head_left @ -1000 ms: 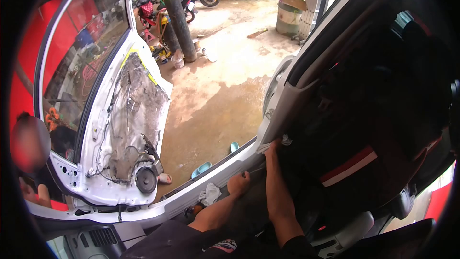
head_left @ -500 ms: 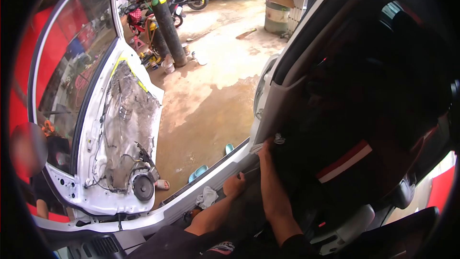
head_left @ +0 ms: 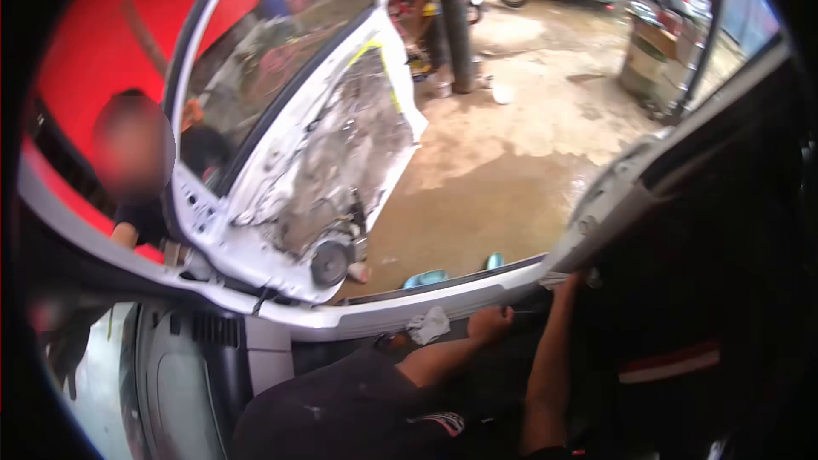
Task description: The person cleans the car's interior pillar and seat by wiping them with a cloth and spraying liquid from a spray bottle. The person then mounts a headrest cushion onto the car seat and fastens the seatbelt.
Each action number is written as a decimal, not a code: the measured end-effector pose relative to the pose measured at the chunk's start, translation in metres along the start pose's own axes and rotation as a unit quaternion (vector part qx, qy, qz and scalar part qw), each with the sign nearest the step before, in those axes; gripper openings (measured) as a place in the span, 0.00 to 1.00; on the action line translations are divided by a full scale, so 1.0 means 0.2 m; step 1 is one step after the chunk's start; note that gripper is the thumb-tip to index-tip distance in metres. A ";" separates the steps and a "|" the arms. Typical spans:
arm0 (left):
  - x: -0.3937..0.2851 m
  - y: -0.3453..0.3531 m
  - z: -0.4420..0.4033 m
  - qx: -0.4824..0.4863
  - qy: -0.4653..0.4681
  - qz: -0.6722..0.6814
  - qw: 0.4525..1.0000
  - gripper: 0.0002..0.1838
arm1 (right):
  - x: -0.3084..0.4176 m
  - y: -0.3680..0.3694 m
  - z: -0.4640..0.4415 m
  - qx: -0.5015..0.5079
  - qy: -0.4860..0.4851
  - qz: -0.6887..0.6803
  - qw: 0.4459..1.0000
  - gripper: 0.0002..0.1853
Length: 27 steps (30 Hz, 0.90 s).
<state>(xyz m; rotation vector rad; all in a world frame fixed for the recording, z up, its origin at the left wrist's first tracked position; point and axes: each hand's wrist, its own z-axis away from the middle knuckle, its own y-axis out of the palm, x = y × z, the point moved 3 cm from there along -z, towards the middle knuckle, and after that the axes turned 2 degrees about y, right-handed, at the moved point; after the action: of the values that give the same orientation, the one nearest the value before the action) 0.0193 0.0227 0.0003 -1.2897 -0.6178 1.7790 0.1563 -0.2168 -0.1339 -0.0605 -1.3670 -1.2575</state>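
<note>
My left hand [head_left: 492,324] is closed in a fist over the dark floor just inside the door sill [head_left: 409,315]. Something small and dark shows at its thumb side, too small to name. A crumpled white cloth [head_left: 429,324] lies against the sill, left of this hand. Farther along, my right hand [head_left: 569,283] reaches to the lower end of the door pillar. Its fingers are in shadow and look closed on a pale, crumpled cloth [head_left: 554,279], which pokes out beside them.
The white car door [head_left: 396,170] stands open, its inner panel off and a speaker [head_left: 330,264] bared. Outside are teal slippers [head_left: 424,278], a gas cylinder [head_left: 456,34] and a drum [head_left: 645,64]. Another person [head_left: 141,213] is behind the door. A dashboard [head_left: 183,383] is lower left.
My view has swung left, so the door and yard have shifted right and up in the picture. Both hands stay near the sill in about the same poses.
</note>
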 end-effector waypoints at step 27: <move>-0.04 0.04 -0.03 0.042 0.007 -0.054 0.998 0.29 | 1.18 0.96 0.84 -0.085 -0.542 0.305 0.779 0.29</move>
<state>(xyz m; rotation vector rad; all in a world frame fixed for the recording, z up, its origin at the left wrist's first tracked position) 0.0244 0.0114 -0.0033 -1.1891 -0.5878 1.6895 0.1063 -0.1711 0.2071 -1.4386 -1.9261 -0.7283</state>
